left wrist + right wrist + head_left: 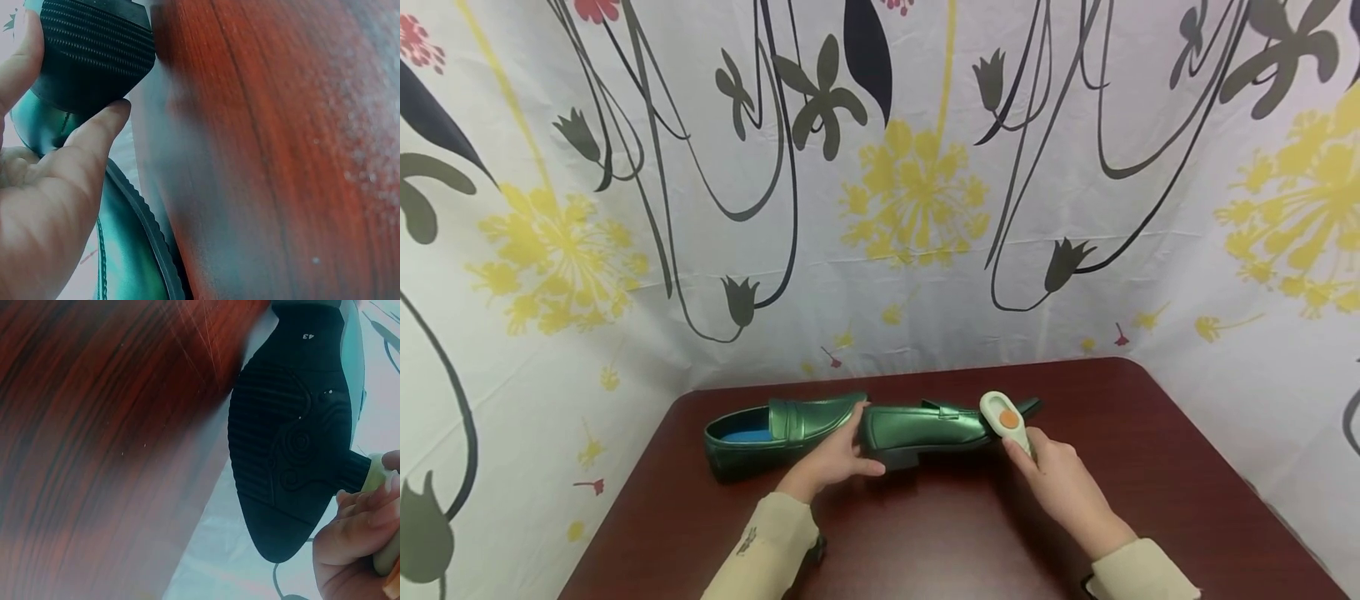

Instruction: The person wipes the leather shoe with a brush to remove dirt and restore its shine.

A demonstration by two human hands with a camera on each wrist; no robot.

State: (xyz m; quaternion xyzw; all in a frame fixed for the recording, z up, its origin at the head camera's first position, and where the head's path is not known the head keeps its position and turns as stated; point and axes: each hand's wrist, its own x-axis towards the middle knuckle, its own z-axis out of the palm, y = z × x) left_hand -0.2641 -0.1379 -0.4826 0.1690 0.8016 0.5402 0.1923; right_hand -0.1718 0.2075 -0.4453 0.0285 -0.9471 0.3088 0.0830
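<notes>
Left grip holds one green shoe, right grip clutches the brush. Looks like brushing; next calls for steady strokes!

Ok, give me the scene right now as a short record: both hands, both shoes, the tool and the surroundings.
Left hand: grips the heel end of a green shoe
Right hand: holds a pale brush with an orange button
Brush position: at the held shoe's front part; pressure cannot be judged
Sole: dark, marked 43
Second shoe: green, upright, left of the first
Table: dark red-brown
Backdrop: white, flower-printed
</notes>
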